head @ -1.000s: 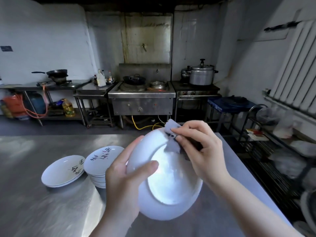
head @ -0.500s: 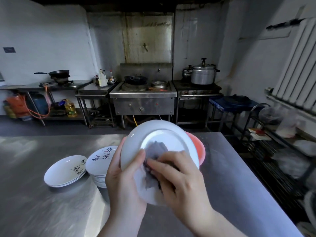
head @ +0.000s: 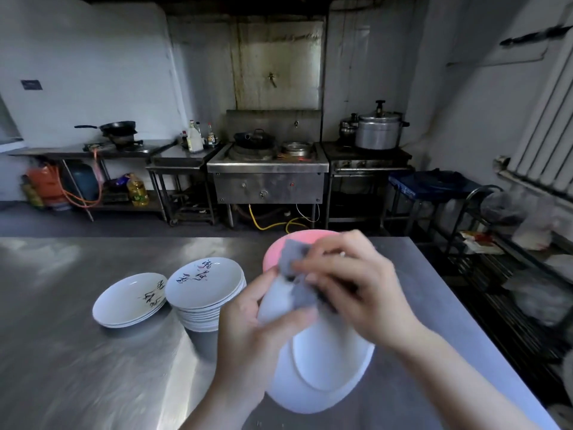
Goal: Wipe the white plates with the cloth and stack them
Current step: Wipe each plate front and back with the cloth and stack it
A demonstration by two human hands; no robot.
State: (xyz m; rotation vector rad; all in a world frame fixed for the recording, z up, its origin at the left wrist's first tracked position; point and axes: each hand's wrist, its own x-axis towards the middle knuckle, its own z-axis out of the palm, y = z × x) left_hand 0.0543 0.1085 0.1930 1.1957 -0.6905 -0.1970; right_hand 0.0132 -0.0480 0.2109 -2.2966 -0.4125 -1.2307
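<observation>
1. A white plate [head: 322, 364], its underside shown, is held tilted above the steel tabletop [head: 77, 367], lower centre of the frame.
2. Its left rim is gripped by the left hand [head: 248, 339], thumb curled over the edge.
3. A grey cloth [head: 297, 280] is pinched by the right hand [head: 356, 287] and pressed on the plate's upper edge.
4. A tall stack of plates [head: 204, 290] and a shorter stack [head: 130, 301] are seen left of the held plate, nearer the left hand's grip.
5. A pink bowl [head: 279, 246] is partly hidden behind the hands.

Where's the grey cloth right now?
The grey cloth is in the lower middle of the head view, pinched in the right hand against the upper edge of the white plate the left hand holds.
</observation>
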